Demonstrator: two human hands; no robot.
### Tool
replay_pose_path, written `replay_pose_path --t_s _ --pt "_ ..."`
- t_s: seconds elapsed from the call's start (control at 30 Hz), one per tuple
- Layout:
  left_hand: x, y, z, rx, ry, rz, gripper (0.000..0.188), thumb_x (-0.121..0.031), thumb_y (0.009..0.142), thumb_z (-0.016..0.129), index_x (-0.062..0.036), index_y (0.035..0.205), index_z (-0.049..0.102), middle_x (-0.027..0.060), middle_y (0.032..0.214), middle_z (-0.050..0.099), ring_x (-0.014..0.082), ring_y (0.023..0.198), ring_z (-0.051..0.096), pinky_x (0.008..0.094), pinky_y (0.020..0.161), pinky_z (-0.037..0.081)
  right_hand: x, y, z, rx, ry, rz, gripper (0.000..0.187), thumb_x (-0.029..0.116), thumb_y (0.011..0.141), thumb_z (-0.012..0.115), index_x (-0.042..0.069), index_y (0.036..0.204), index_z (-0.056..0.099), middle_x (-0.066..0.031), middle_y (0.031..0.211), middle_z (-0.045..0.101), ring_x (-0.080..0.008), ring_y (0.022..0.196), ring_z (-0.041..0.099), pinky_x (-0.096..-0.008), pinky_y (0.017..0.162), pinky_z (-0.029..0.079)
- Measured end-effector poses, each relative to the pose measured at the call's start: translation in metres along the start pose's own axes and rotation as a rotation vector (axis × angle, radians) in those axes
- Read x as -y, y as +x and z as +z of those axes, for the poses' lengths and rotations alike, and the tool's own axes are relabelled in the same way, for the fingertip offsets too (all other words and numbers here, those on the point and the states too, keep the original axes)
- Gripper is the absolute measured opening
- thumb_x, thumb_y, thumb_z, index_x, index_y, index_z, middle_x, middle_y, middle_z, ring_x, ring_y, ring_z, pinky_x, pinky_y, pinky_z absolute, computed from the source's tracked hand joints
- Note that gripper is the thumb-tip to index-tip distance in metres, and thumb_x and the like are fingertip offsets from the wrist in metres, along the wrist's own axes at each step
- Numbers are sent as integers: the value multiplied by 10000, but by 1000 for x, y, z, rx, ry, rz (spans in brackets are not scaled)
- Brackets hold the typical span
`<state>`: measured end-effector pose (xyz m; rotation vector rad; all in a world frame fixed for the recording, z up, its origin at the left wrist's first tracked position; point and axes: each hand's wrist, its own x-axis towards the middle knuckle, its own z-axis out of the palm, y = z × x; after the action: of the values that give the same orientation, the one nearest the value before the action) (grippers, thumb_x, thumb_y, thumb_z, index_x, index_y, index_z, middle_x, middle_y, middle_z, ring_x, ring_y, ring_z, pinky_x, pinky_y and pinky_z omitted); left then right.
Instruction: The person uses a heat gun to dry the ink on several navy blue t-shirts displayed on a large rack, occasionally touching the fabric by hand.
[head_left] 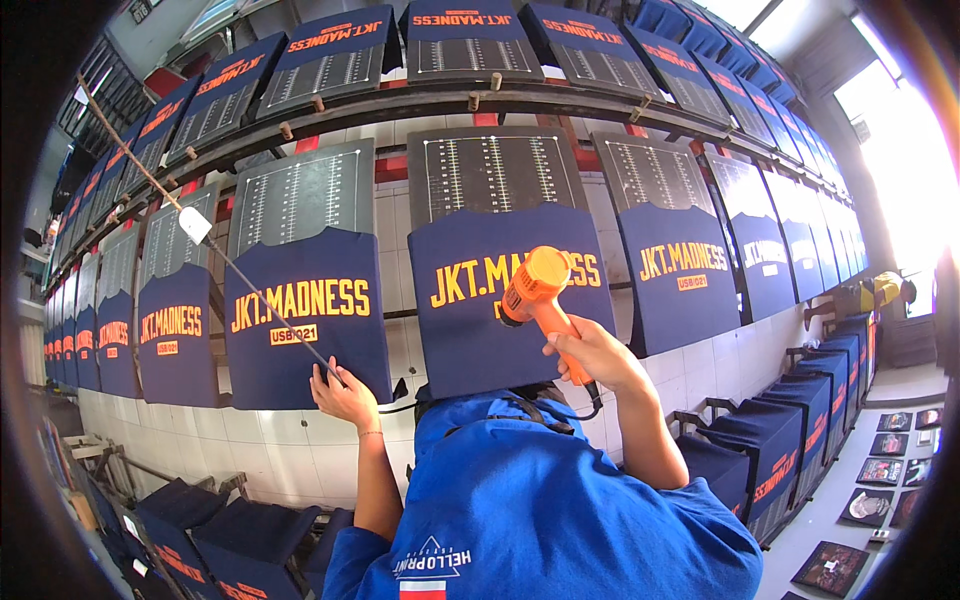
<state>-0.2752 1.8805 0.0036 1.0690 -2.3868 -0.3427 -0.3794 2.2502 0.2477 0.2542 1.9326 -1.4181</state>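
My right hand (603, 358) is wrapped round the handle of an orange hair dryer (541, 283). Its dark nozzle points left and down over a navy T-shirt (470, 345) with yellow lettering, stretched on a dark printing board (493, 165). To the left, the fingers of my left hand (346, 397) are closed on a dark cable (265, 300). That cable runs taut up and left to a white connector (195, 224), where a brownish cord carries on. Behind the cable lies another navy T-shirt (300, 372) with yellow print. The hand is at its lower edge.
Rows of boards with navy shirts curve away on both sides, a farther row (470, 60) behind a long rail (425, 100). More covered boards (770, 440) stand behind me at lower right and lower left. A person in yellow (880, 290) is at far right.
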Motion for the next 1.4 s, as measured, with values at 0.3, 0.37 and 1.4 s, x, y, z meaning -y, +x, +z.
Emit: replay_pose_path --t_s 0.3,0.37,1.4 --pt "-1 0 -1 0 -5 -5 301 -244 989 530 -163 1188 740 89 1410 573 335 1326 461 505 1075 341 -1 9 13 -3 -23 -15 309 216 976 610 -17 1169 550 -68 942 653 -110 665 612 -281 622 553" --pt "0 0 0 -3 -4 -3 299 -242 988 531 -160 1185 741 90 1404 578 339 1321 469 507 1072 347 1 11 15 9 -95 1 308 219 978 606 -17 1167 548 -66 936 655 -110 668 612 -280 618 552" --pt "-67 29 -22 224 -867 -567 413 -454 1047 438 -80 1117 598 -27 624 410 59 442 305 236 377 211 -52 6 -161 243 -58 -188 339 327 995 580 24 1141 538 -69 767 626 -136 632 640 -281 539 520"
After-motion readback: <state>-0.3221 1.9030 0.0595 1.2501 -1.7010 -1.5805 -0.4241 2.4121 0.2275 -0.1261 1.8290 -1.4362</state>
